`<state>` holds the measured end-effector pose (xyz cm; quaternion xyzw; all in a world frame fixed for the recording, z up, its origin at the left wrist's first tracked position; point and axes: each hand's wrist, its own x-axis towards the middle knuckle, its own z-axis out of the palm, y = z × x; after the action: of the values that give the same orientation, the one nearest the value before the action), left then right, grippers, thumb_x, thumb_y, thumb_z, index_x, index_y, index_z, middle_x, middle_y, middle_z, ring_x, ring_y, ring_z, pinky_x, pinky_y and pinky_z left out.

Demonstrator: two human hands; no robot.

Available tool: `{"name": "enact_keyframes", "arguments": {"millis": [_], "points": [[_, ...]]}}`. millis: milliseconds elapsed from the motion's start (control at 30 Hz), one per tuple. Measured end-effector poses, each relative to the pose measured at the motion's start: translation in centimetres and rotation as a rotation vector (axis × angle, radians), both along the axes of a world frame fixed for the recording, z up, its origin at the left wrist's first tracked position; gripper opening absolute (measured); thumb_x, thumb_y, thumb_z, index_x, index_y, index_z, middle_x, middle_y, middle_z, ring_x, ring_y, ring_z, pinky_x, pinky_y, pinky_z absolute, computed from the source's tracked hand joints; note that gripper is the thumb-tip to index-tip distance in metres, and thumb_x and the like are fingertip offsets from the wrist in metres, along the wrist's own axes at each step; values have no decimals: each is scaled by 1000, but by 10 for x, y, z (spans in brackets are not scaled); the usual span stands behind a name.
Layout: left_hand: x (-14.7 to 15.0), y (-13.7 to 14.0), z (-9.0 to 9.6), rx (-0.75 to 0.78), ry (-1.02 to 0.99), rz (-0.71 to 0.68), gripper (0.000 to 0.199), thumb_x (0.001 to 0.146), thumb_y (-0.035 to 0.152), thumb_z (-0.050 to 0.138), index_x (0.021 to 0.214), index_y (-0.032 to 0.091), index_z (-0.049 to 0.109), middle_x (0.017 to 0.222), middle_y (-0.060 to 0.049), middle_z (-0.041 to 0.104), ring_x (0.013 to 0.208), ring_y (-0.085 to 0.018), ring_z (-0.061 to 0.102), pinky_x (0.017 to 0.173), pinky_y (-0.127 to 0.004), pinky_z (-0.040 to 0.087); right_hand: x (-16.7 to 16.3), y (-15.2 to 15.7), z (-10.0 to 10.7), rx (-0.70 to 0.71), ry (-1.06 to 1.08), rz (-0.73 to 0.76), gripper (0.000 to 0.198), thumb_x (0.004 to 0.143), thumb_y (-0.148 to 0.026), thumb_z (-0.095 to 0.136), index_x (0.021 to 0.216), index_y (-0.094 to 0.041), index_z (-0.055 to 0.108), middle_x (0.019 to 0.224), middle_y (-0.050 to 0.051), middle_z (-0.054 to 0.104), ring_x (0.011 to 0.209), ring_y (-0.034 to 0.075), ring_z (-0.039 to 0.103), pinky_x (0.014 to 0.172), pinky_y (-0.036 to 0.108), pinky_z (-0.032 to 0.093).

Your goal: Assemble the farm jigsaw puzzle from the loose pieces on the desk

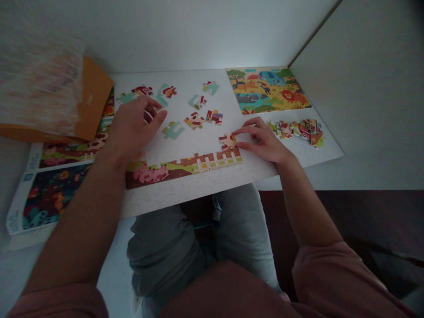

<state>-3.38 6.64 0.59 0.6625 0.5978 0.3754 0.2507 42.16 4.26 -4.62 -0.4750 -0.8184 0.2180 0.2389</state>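
Observation:
My right hand (261, 140) pinches a jigsaw puzzle piece (226, 142) by its right edge. That piece lies just above the right end of a joined puzzle strip (185, 170), which shows a pink pig and a white fence. My left hand (141, 121) is over the left part of the board, fingers loosely bent and thumb apart, with nothing visible in it. Close to its thumb is a pale green piece (172, 130). Loose pieces lie beyond, among them a cow-patterned piece (194, 120), a red and purple piece (214, 117) and a green-and-white piece (198, 102).
A finished animal puzzle (270, 90) lies at the back right of the white board (172, 198). Right of my right hand is a heap of pieces (300, 130). Puzzle boxes (54, 194) and an orange package in clear wrap (94, 95) stand at left. Walls border the back and right.

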Motion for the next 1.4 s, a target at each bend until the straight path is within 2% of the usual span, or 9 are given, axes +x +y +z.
{"name": "enact_keyframes", "arguments": {"millis": [100,267,433,667,900,1067,1233,1400], "points": [[1,-1,1,-1,7,-1,17,100,35,99,110,33,85,95,3,72,86,-24,55,95,-41,51,-2,-1,2,-11,24,-5,44,116,-79,87,148,-51,97,151,12,75,146,48,76,133,80,61],[0,-1,2,-18,22,3,18,103,35,99,113,34,84,96,4,73,87,-23,56,100,-41,53,-4,-2,5,-17,37,11,53,116,-83,86,147,-42,99,152,16,77,143,48,76,138,80,56],[-2,0,-2,10,96,-11,15,109,43,93,118,34,84,99,5,75,84,-22,59,96,-42,56,-3,-2,1,11,9,-12,50,110,-77,96,152,-50,95,153,13,74,147,50,75,139,85,54],[-2,0,-3,7,99,-3,23,107,49,97,117,34,84,101,4,77,86,-22,59,99,-41,56,-3,-2,1,29,-30,-8,48,109,-70,100,154,-52,95,151,12,73,146,50,76,140,80,56],[0,-2,8,1,328,-35,25,112,44,79,131,28,84,113,-4,85,89,-24,69,89,-41,54,-5,-5,5,42,-95,-6,58,115,-67,92,168,-45,90,156,15,74,146,47,76,139,76,57],[0,-3,9,-10,325,-31,23,115,43,81,131,26,84,113,-3,85,90,-21,68,87,-39,52,-10,-9,10,44,-152,-19,47,117,-62,90,161,-46,93,157,14,75,147,47,76,138,78,55],[-1,-2,8,-26,317,-39,25,118,47,84,131,27,80,113,0,84,91,-20,66,91,-39,53,-12,-9,14,48,-134,-10,47,116,-61,92,156,-36,95,155,20,76,150,49,74,139,78,52],[-1,-2,8,-26,318,-45,28,119,50,86,134,26,81,111,1,85,92,-20,64,89,-39,52,-9,-6,8,60,-93,-4,48,115,-60,93,157,-36,93,153,17,76,146,47,76,135,77,54]]}}
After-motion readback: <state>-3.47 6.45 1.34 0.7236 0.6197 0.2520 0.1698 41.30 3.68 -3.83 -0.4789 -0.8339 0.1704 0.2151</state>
